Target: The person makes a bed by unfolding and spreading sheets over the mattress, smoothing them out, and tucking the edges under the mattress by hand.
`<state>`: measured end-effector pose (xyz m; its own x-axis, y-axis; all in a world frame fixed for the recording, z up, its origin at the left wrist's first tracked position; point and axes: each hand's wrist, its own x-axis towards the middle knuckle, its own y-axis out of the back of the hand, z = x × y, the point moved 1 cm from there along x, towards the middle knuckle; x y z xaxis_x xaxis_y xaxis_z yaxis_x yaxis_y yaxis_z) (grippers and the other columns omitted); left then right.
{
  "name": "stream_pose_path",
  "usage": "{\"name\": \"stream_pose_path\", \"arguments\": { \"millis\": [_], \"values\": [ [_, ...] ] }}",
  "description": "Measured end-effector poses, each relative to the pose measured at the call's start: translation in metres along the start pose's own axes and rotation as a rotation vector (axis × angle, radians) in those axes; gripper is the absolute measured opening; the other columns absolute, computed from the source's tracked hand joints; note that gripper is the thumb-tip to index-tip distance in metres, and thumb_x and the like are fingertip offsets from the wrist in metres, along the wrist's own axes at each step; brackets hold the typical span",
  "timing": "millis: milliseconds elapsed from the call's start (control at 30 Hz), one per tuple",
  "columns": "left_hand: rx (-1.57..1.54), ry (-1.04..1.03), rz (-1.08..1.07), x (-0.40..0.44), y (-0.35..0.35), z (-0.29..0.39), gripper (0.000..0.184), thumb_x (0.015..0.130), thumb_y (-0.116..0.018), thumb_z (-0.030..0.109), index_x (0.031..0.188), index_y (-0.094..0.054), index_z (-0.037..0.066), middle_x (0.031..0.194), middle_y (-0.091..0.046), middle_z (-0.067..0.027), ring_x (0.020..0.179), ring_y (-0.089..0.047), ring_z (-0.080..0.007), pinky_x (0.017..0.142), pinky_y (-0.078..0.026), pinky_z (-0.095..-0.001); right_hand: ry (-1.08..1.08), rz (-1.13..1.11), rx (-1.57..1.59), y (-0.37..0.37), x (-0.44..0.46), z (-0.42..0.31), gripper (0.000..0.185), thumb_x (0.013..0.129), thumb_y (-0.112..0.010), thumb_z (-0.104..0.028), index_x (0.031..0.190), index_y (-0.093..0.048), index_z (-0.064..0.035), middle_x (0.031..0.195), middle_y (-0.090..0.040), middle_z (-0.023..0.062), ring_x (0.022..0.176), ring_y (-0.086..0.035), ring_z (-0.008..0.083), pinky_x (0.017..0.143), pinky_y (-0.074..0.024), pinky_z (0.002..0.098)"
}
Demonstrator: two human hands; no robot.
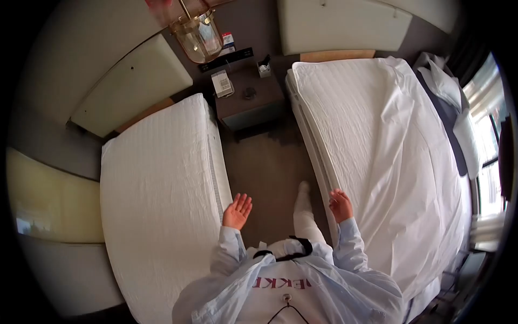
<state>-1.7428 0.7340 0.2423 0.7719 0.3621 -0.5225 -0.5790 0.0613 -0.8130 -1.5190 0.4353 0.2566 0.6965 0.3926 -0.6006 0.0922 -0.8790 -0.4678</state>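
Note:
My left hand [237, 211] is raised palm up beside the inner edge of the left mattress [156, 205], its fingers stretched out and nothing in it. On the other side, my right hand [340, 206] is held near the edge of the right mattress [345, 119], fingers loosely bent and apart, with no object visible in it. A rumpled white sheet [404, 200] covers much of the right bed and bares the quilted mattress on its near side. The left mattress has no sheet on it.
Between the beds stands a nightstand [251, 106] with a telephone [222, 84] and a small holder [264, 69]. A glass lamp [200, 40] hangs in front of the wall. White pillows [467, 141] lie by the window at right. My foot [304, 189] is on the brown floor [264, 167].

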Motion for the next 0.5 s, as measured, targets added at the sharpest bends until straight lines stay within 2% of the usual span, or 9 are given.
{"name": "stream_pose_path", "arguments": {
  "millis": [67,167,300,467,500],
  "values": [
    [-0.086,-0.053,0.067,0.035,-0.022,0.005,0.027,0.085,-0.039,0.012,0.111,-0.049,0.010,0.116,-0.049,-0.0071,0.112,-0.042,-0.0253,0.095,-0.034,-0.0398,-0.007,-0.095,0.147,-0.022,0.057,-0.035,0.007,0.080,-0.052,-0.008,0.084,-0.050,-0.0136,0.077,-0.057,-0.0017,0.056,-0.049,0.0088,0.046,-0.0371,0.0208],
    [-0.141,-0.130,0.094,0.096,-0.082,0.023,0.025,0.084,-0.042,0.011,0.108,-0.049,0.009,0.114,-0.050,-0.0081,0.111,-0.043,-0.0259,0.095,-0.035,-0.0398,-0.008,-0.186,0.072,-0.084,0.124,-0.111,0.007,0.079,-0.052,-0.008,0.082,-0.050,-0.0142,0.076,-0.056,-0.0020,0.058,-0.049,0.0080,0.049,-0.0383,0.0212],
    [-0.060,-0.183,0.067,0.178,-0.150,0.055,0.025,0.084,-0.043,0.012,0.108,-0.049,0.006,0.113,-0.050,-0.0093,0.110,-0.044,-0.0263,0.094,-0.036,-0.0388,0.014,-0.270,0.039,-0.160,0.198,-0.186,0.007,0.080,-0.049,-0.007,0.081,-0.049,-0.0140,0.077,-0.056,-0.0021,0.060,-0.048,0.0072,0.055,-0.0387,0.0201],
    [-0.068,-0.186,0.039,0.285,-0.227,0.086,0.030,0.084,-0.042,0.012,0.113,-0.047,0.006,0.119,-0.046,-0.0090,0.114,-0.040,-0.0265,0.096,-0.034,-0.0390,0.034,-0.362,0.061,-0.217,0.269,-0.232,0.007,0.081,-0.046,-0.007,0.084,-0.048,-0.0129,0.079,-0.055,-0.0007,0.061,-0.049,0.0083,0.056,-0.0394,0.0215],
    [-0.102,-0.170,-0.031,0.314,-0.240,0.087,0.033,0.083,-0.042,0.013,0.115,-0.046,0.006,0.121,-0.044,-0.0087,0.116,-0.038,-0.0264,0.097,-0.032,-0.0393,0.014,-0.327,0.065,-0.223,0.285,-0.233,0.007,0.081,-0.046,-0.007,0.084,-0.048,-0.0129,0.079,-0.055,-0.0006,0.061,-0.049,0.0085,0.056,-0.0395,0.0215]
  ]
}}
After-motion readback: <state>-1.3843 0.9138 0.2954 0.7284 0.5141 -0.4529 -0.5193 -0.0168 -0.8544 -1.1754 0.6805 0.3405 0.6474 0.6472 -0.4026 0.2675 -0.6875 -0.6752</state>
